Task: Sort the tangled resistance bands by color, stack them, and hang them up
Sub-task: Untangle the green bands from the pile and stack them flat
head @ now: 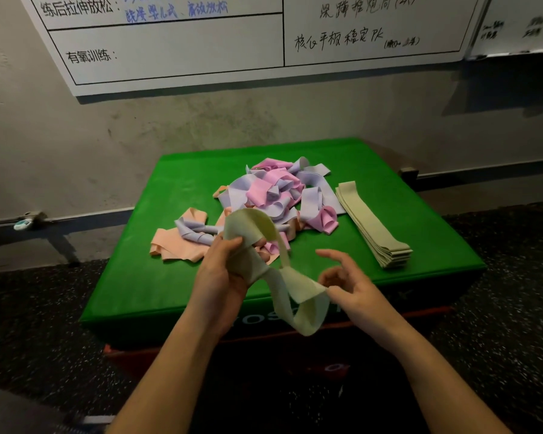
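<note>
A twisted pale green band hangs between my hands above the near part of the green box top. My left hand grips its upper end, fingers curled round the bunched strip. My right hand pinches a lower fold between thumb and finger, its other fingers spread. Behind them lies a tangled pile of pink, lilac and peach bands. A flat stack of pale green bands lies to the right of the pile.
The green box stands on a red and black base against a grey wall. A whiteboard with writing hangs above. Dark speckled floor surrounds the box. A metal rail runs along the wall at left.
</note>
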Demonstrator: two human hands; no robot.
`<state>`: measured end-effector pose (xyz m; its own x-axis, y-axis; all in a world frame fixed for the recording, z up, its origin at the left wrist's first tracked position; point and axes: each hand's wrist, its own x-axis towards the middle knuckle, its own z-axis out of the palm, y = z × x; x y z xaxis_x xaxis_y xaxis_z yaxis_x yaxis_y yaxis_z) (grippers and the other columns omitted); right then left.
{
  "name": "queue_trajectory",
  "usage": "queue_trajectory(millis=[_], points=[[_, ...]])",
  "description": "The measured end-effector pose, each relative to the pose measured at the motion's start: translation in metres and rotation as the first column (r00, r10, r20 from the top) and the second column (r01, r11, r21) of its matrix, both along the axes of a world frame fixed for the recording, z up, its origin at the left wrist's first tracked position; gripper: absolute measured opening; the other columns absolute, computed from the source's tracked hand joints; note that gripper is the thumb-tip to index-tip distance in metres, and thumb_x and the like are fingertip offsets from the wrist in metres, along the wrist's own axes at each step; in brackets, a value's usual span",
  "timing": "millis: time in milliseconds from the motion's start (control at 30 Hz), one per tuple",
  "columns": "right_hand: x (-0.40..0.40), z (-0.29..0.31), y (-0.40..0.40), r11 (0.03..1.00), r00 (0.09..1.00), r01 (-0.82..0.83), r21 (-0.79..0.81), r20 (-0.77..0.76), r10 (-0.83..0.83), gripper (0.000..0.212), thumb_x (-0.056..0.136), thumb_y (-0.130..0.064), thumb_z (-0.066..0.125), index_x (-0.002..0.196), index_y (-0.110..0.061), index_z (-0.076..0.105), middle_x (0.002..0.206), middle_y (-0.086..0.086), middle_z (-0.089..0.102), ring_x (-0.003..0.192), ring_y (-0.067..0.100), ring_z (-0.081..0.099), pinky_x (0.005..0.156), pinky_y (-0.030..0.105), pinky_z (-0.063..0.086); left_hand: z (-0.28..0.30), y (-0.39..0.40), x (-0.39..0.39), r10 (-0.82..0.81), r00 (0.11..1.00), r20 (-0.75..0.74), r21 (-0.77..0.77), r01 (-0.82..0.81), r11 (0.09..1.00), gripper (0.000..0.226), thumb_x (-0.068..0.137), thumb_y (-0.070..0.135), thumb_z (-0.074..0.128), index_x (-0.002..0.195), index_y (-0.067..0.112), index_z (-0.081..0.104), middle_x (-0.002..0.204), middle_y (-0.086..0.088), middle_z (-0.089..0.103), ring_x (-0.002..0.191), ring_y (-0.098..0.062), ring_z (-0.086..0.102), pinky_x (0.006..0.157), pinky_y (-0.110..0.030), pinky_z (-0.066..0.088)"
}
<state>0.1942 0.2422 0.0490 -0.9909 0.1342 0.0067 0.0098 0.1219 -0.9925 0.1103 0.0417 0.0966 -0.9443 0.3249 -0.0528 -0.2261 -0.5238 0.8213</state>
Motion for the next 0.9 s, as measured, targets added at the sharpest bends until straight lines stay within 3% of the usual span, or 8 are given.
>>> queue_trajectory(millis=[100, 233, 333, 400, 500, 667, 800, 900], points=[[-0.002, -0.001, -0.007, 0.996, 0.996, -0.071, 0.06, -0.053, 0.074, 0.055, 0.073, -0.031, 0.061, 0.125, -0.047, 0.057, 0.116, -0.007, 0.064, 0.109, 0.008, 0.06, 0.089, 0.024, 0.053, 0.006, 0.004, 0.002, -0.036, 0.999, -0.032, -0.009, 0.035, 0.999, 0.028, 0.098, 0.007, 0.04, 0.114, 0.013, 0.062, 0.097, -0.011, 0.067, 0.085, -0.022, 0.063, 0.08, -0.041, 0.051], [-0.007, 0.004, -0.027, 0.998, 0.993, -0.042, -0.042, -0.109, 0.038, 0.032, 0.079, -0.028, 0.07, 0.11, -0.034, 0.063, 0.107, -0.015, 0.066, 0.106, 0.008, 0.063, 0.084, 0.025, 0.054, 0.012, 0.006, 0.005, -0.072, 0.997, -0.038, -0.028, 0.071, 0.997, 0.025, 0.099, 0.008, 0.04, 0.108, 0.013, 0.063, 0.09, -0.009, 0.069, 0.082, -0.02, 0.065, 0.078, -0.039, 0.054], [-0.009, 0.008, -0.035, 0.987, 0.965, 0.113, 0.114, -0.247, -0.082, 0.025, 0.078, -0.04, 0.071, 0.102, -0.034, 0.064, 0.114, -0.016, 0.062, 0.116, 0.008, 0.057, 0.096, 0.025, 0.046, 0.012, 0.007, 0.004, -0.081, 0.996, -0.042, -0.018, 0.08, 0.997, 0.021, 0.099, 0.009, 0.041, 0.105, 0.011, 0.061, 0.085, -0.007, 0.071, 0.079, -0.019, 0.065, 0.079, -0.038, 0.055], [-0.009, 0.011, -0.041, 0.983, 0.948, 0.089, 0.162, -0.317, -0.033, 0.025, 0.08, -0.042, 0.069, 0.103, -0.033, 0.067, 0.118, -0.016, 0.062, 0.121, 0.009, 0.055, 0.099, 0.023, 0.043, 0.011, 0.008, 0.002, -0.073, 0.996, -0.043, -0.007, 0.073, 0.997, 0.019, 0.099, 0.009, 0.041, 0.106, 0.009, 0.059, 0.084, -0.008, 0.071, 0.077, -0.02, 0.066, 0.075, -0.035, 0.056], [-0.01, 0.016, -0.056, 0.996, 0.948, 0.02, 0.091, -0.318, 0.01, 0.022, 0.083, -0.025, 0.078, 0.101, -0.033, 0.066, 0.103, -0.024, 0.067, 0.1, -0.004, 0.06, 0.084, 0.011, 0.045, 0.008, 0.013, 0.003, -0.069, 0.996, -0.051, -0.013, 0.068, 0.998, 0.018, 0.099, 0.008, 0.042, 0.107, 0.009, 0.059, 0.085, -0.009, 0.071, 0.077, -0.02, 0.067, 0.073, -0.032, 0.057], [-0.016, 0.017, -0.056, 0.997, 0.953, 0.07, -0.011, -0.296, -0.07, 0.014, 0.091, -0.013, 0.07, 0.087, -0.027, 0.068, 0.079, -0.013, 0.066, 0.074, 0.003, 0.059, 0.066, 0.018, 0.046, 0.0, 0.014, 0.001, -0.006, 0.999, -0.052, -0.103, 0.0, 0.995, 0.019, 0.099, 0.007, 0.048, 0.102, 0.013, 0.066, 0.089, -0.006, 0.071, 0.083, -0.016, 0.064, 0.078, -0.031, 0.052], [-0.013, 0.019, -0.045, 1.0, 0.968, 0.028, -0.014, -0.247, -0.03, 0.022, 0.084, -0.009, 0.077, 0.083, -0.031, 0.075, 0.082, -0.009, 0.072, 0.078, 0.003, 0.063, 0.073, 0.02, 0.05, -0.008, 0.011, -0.003, 0.018, 1.0, -0.026, -0.173, -0.022, 0.985, 0.015, 0.098, 0.007, 0.053, 0.108, 0.013, 0.062, 0.091, -0.004, 0.07, 0.086, -0.017, 0.061, 0.076, -0.032, 0.051], [-0.015, 0.019, -0.037, 0.998, 0.974, 0.031, 0.049, -0.227, -0.019, 0.028, 0.081, -0.01, 0.079, 0.085, -0.037, 0.074, 0.084, -0.007, 0.073, 0.079, 0.006, 0.064, 0.076, 0.025, 0.053, -0.014, 0.014, -0.004, 0.037, 0.999, 0.003, -0.164, -0.036, 0.986, 0.029, 0.097, 0.005, 0.057, 0.122, 0.018, 0.052, 0.094, -0.005, 0.073, 0.088, -0.02, 0.065, 0.074, -0.034, 0.053]])
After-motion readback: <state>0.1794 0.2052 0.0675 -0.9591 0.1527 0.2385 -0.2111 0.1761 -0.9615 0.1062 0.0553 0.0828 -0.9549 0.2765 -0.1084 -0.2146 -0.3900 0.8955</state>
